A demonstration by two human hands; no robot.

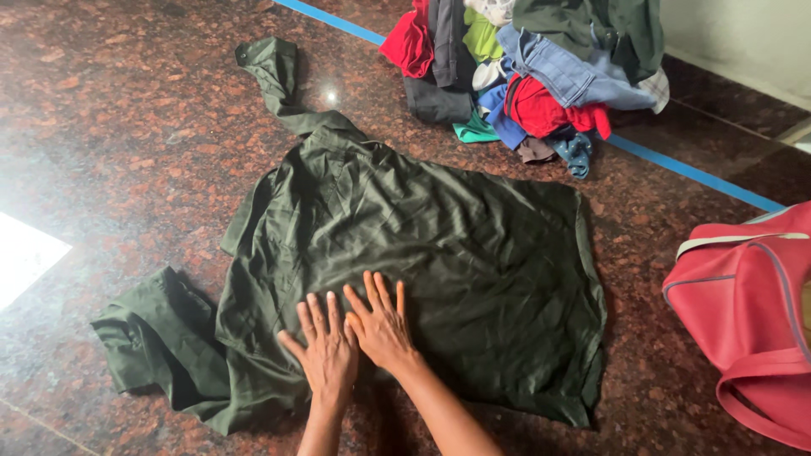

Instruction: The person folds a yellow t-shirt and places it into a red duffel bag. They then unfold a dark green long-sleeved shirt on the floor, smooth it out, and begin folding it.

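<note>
Pressing left hand (328, 355) and right hand (382, 328) flat, fingers spread and gripping nothing, smoothing green shirt (405, 253) on floor (110, 127).

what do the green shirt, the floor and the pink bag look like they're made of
Green shirt: thin woven cloth, likely cotton or a blend, matte; it creases finely under both flat hands.
Floor: polished stone, probably granite; speckled red-brown with glossy reflections.
Pink bag: looks like smooth synthetic fabric with pale piping, though the weave is too small to tell.
</note>
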